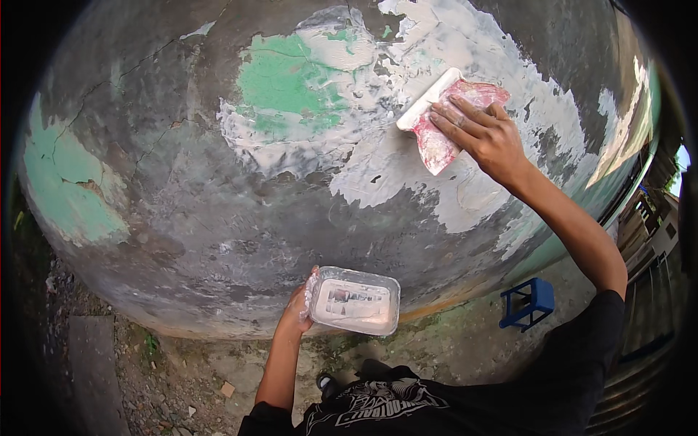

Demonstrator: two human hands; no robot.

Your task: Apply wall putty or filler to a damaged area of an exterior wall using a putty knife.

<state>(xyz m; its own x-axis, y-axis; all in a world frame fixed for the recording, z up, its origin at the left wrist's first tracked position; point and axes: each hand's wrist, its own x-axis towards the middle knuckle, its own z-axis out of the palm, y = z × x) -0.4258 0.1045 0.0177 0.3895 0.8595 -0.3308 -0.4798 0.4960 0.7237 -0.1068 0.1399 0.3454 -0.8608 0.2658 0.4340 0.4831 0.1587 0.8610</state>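
My right hand [493, 138] is closed round a putty spreader [436, 150] with a pinkish-red, paste-smeared body and a white straight edge. That edge lies at the wall [218, 218], over a patch of whitish putty [451, 198]. Lower down, my left hand [297, 308] grips the left side of a clear plastic tub [395, 305], its fingers smudged with white. A whitish layer shows inside the tub, with dark marks across the middle; how deep it goes I cannot tell. Left of the spreader, bare green paint [280, 76] shows amid the putty.
Cracks run through the dark grey wall, and another green patch [73, 182] is at its left. A blue plastic stool [529, 302] stands on the ground at lower right. Rubble [174, 389] and a flat slab [92, 370] lie at lower left.
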